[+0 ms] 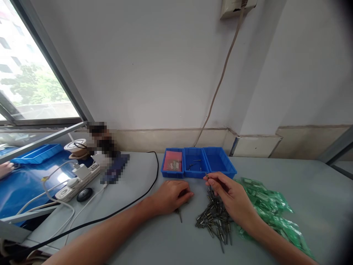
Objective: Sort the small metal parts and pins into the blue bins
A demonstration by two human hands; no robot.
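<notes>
Near the middle of the grey table my left hand rests with its fingers curled closed. What lies inside them is hidden. From under that hand a pin-like blind rivet pokes out; whether it is gripped or lies on the table I cannot tell. My right hand pinches a small metal blind rivet between thumb and fingertips, just in front of the blue bins. Below it spreads a loose pile of metal blind rivets. A few rivets lie in the middle blue bin.
The left blue bin holds a pink sheet and small parts in clear plastic. Beside it stands the right blue bin. Green plastic bags lie at right. A black cable, power strip and mouse lie left.
</notes>
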